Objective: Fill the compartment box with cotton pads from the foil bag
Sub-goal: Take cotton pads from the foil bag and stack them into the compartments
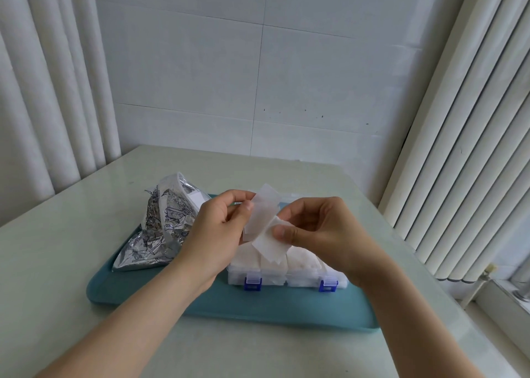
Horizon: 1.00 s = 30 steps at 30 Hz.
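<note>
From here, the hands cover most of the box (pixel 286 275). Only its near wall and front row show below them, and the compartments behind the left hand (pixel 218 228) and right hand (pixel 318 228) cannot be seen. The bag (pixel 160 228) disappears behind the left wrist, its printing too small to read. How many pads (pixel 265 222) the fingers pinch, I cannot tell. Both forearms run off the bottom edge.

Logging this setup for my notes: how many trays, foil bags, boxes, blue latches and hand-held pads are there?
tray: 1
foil bag: 1
box: 1
blue latches: 2
held pads: 2
Total: 7
</note>
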### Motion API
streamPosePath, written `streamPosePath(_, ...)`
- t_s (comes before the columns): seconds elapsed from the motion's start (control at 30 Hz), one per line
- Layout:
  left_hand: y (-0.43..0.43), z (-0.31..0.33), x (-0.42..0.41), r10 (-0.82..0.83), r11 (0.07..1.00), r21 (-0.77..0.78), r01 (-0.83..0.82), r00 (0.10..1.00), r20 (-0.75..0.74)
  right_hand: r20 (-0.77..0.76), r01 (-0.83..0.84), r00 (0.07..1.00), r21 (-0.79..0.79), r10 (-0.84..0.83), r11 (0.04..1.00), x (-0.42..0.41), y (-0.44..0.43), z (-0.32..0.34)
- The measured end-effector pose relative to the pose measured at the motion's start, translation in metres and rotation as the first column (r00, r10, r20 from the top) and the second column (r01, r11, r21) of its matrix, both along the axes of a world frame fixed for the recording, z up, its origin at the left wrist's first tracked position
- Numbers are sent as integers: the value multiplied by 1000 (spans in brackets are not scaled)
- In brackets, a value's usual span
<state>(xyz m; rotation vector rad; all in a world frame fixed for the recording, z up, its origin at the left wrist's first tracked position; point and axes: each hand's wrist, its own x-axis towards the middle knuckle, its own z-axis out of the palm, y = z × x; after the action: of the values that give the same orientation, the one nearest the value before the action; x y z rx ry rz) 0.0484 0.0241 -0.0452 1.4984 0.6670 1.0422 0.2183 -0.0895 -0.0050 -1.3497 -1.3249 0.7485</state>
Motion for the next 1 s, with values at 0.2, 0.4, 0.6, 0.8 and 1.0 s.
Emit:
streamPosePath(0.2,-4,2,2,-12,997,-80,18,997,78,-36,164,986,50,-162,985,-12,4,-2)
streamPosePath(0.4,-5,4,6,-62,967,-233,104,982,180,-101,290,953,20,-286,957,-20,8,-8)
streamPosePath(0.6,-10,10,3,-132,939,-276,205,957,260,-22,338,941,25,-337,941,-17,10,-8)
streamPosePath(0.8,-15,14,1,-176,938,-254,237,954,242,64,367,927,52,-370,929,-17,11,-10)
streamPosePath(1.0,-3,8,0,-11,990,-141,29,992,123,107,233,963,124,-246,965,-7,4,0)
